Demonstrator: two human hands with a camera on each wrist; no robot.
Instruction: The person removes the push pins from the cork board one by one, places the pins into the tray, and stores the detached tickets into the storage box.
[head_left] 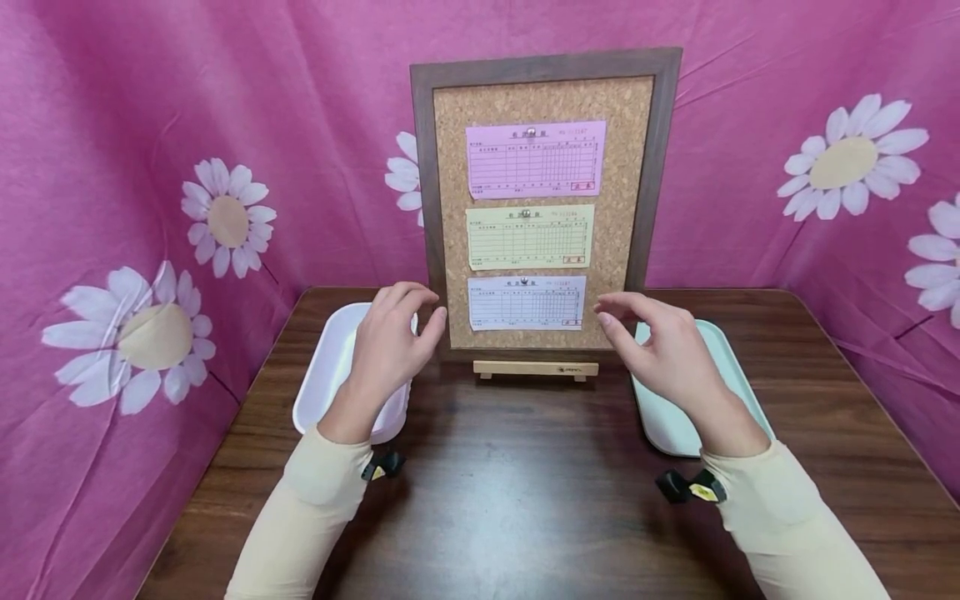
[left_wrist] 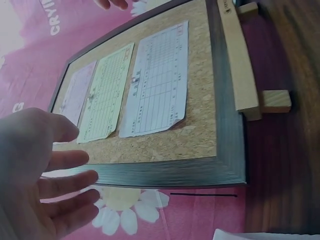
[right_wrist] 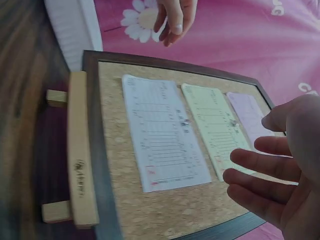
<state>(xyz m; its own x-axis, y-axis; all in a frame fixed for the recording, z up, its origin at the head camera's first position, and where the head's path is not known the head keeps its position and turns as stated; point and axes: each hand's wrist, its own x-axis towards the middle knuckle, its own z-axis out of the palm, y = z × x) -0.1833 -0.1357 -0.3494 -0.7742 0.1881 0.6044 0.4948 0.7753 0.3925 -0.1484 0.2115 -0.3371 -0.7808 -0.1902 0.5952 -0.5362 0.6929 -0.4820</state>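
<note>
A cork board [head_left: 622,167] in a dark wooden frame stands upright on a small wooden easel [head_left: 536,368] at the back of the table. Three slips are pinned on it: a pink slip [head_left: 536,158] on top, a yellow slip [head_left: 529,237] in the middle, a white slip [head_left: 525,303] at the bottom. My left hand [head_left: 408,321] hovers by the frame's lower left edge, fingers relaxed, holding nothing. By the lower right edge my right hand [head_left: 622,321] is likewise empty. The left wrist view shows the left hand [left_wrist: 45,175] a little apart from the frame [left_wrist: 200,172].
A white container [head_left: 326,375] sits on the dark wooden table [head_left: 510,500] under my left hand. A pale tray [head_left: 667,417] lies under my right hand. Pink cloth with white daisies [head_left: 225,221] hangs round the table on three sides.
</note>
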